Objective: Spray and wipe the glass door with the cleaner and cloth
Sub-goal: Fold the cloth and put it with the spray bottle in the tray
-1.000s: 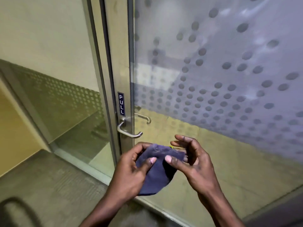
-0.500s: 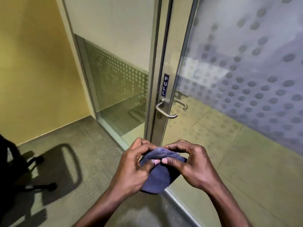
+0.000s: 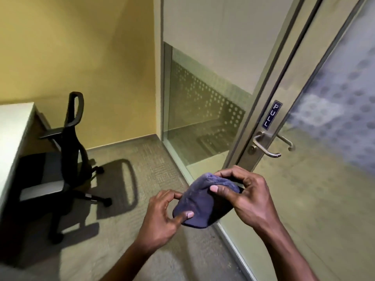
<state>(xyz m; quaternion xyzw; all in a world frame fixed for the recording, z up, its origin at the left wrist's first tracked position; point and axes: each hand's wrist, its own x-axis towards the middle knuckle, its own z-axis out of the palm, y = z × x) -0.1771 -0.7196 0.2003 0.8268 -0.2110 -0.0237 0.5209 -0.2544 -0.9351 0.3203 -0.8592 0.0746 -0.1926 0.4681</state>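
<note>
Since a moment ago the left hand (image 3: 162,216) has slid to the cloth (image 3: 199,201) edge, the right hand (image 3: 245,194) pinching its top, leaving the glass door (image 3: 324,179) unwiped.

1 cloth (image 3: 200,201), 1 chair (image 3: 69,151), 2 hands (image 3: 205,201)

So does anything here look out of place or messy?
Nothing looks broken or spilled. One thing stands out: no cleaner bottle is in view. Both the left hand and right hand hold only the bunched blue cloth, away from the glass door. The chair stands upright.
</note>
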